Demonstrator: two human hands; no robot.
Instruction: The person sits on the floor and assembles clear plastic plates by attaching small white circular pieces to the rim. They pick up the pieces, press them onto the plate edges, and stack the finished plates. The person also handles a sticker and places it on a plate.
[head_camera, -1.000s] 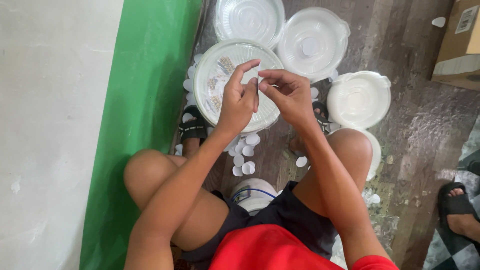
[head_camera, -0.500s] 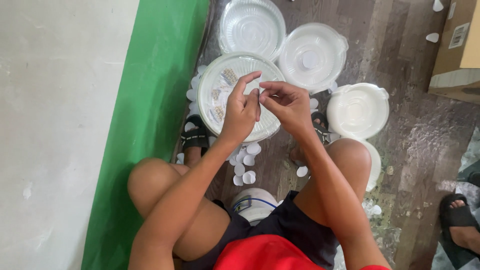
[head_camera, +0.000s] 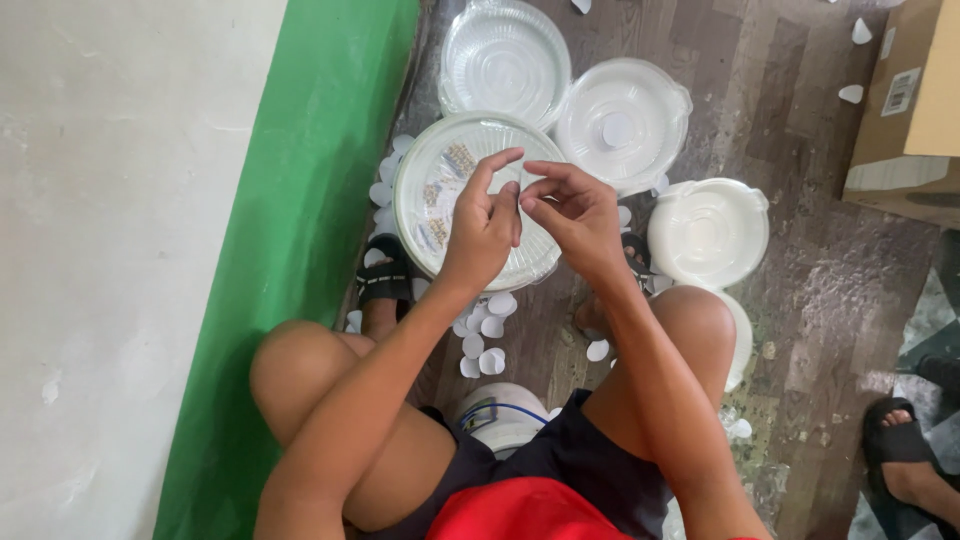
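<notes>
A grey, worn plank floor (head_camera: 800, 300) is carrying everything here, running beside a green-painted wall band (head_camera: 300, 250). A brown cardboard box (head_camera: 915, 90) is sitting at the upper right. Round plastic containers are lying flat around the person's feet: a clear ribbed one (head_camera: 505, 55) at the top, two milky-white ones (head_camera: 622, 118) (head_camera: 708, 232) to the right, and a clear lidded container (head_camera: 440, 190) directly under the hands, with small packets showing through it. These look thin, light and springy, likely flexing if gripped at the centre, so the rim is the firmer place to hold.

Small white paper-like discs (head_camera: 482, 352) are lying scattered on the floor between the knees; they look featherlight, limp and easy to crease.

The left hand (head_camera: 482, 228) and right hand (head_camera: 575, 212) are meeting fingertip to fingertip above the lidded container, each pinching at something tiny and pale; what exactly is too small to tell. It would best be held by its edge.
</notes>
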